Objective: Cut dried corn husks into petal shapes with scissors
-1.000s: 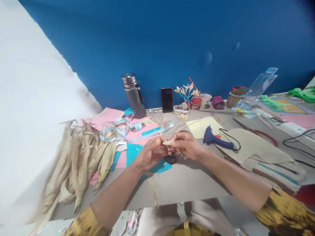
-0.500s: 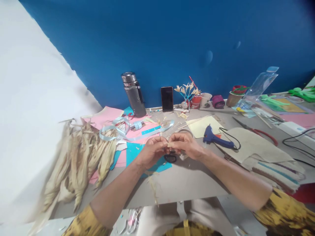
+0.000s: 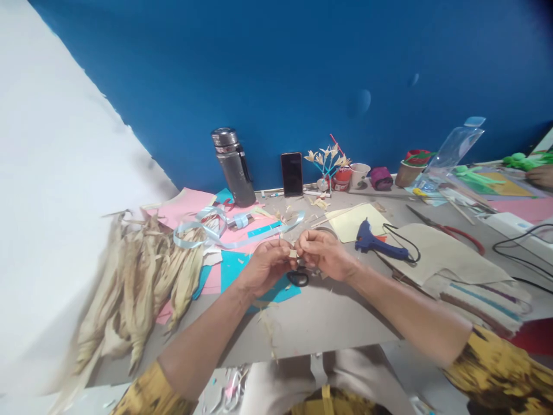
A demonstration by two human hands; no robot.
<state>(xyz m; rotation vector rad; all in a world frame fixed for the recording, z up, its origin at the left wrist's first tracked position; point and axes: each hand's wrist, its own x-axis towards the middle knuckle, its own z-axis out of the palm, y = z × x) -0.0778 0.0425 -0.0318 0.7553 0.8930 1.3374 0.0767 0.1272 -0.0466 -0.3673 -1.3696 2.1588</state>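
My left hand and my right hand meet over the middle of the grey table. Both pinch a small pale husk piece between their fingertips. Black scissor handles lie on the table just under the hands, on blue and pink paper sheets. A pile of dried corn husks lies to the left. A blue glue gun rests just right of my right hand.
Along the blue wall stand a dark flask, a phone, small husk flowers, cups and a clear bag. Red-handled scissors, folded cloth and cables lie at right. Another person's hand shows at far right.
The husk piece between my fingers looks shorter now, as if folded or rolled. My hands have drawn slightly closer together. Another person's hand has appeared at the far right edge.
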